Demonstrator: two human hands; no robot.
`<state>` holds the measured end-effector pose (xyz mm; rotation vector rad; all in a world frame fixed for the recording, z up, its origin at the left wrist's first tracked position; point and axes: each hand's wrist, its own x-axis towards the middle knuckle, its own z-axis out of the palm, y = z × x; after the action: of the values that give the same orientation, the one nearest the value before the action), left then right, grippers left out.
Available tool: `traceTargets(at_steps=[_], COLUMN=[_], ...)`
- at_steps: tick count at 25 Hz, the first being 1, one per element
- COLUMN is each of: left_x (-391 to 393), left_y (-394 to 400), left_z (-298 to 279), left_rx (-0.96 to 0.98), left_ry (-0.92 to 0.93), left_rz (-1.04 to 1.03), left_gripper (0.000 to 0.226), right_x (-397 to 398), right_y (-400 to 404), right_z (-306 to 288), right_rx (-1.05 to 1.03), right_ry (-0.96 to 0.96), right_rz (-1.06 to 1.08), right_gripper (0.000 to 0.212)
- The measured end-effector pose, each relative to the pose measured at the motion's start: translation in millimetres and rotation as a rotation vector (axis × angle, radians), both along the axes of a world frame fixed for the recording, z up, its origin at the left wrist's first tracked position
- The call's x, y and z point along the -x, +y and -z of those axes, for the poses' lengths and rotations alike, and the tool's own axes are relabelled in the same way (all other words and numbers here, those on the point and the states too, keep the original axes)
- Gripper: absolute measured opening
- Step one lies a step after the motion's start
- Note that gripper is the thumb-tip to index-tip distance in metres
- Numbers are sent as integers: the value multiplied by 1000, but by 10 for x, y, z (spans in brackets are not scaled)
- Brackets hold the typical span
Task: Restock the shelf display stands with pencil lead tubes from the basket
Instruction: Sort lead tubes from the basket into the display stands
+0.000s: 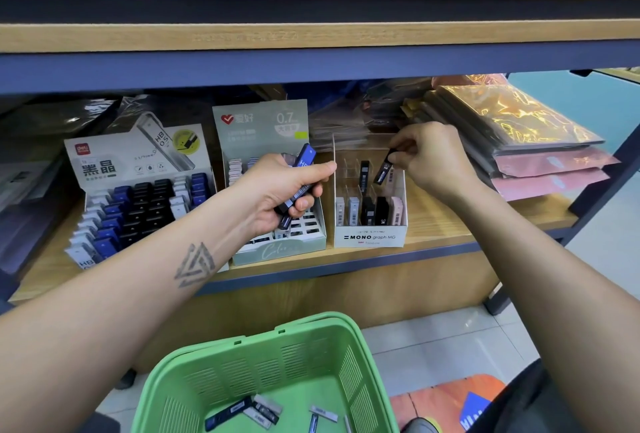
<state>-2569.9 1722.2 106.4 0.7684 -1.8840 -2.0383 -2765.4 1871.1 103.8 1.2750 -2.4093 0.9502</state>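
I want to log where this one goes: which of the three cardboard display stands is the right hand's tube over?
The white MONO graph stand, rightmost; the right hand pinches a black lead tube above its back row.

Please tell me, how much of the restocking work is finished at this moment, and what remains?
Partly done. The white MONO cardboard display stand has tubes across its front row, but its back rows are mostly bare. In hand: the right hand pinches a black lead tube over that stand, and the left hand grips several blue and black tubes. Left: a few loose tubes lie in the green plastic basket.
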Motion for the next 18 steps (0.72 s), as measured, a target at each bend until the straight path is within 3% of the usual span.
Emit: traceTargets(at_steps=[9,13,18], left_x=[64,63,57], left_y=[22,-4,-26], left_z=[38,45,48], left_rx=[-4,-9,-14], left_ry=[-11,-10,-10], left_rz=[2,5,17], left_gripper=[23,24,25], right_x=[0,25,17], right_y=[-119,-151,-185], right_z=[142,156,202], right_rx=[-106,-187,-213], right_ry=[128,189,128], right_rz=[5,42,46], right_gripper=[13,20,20])
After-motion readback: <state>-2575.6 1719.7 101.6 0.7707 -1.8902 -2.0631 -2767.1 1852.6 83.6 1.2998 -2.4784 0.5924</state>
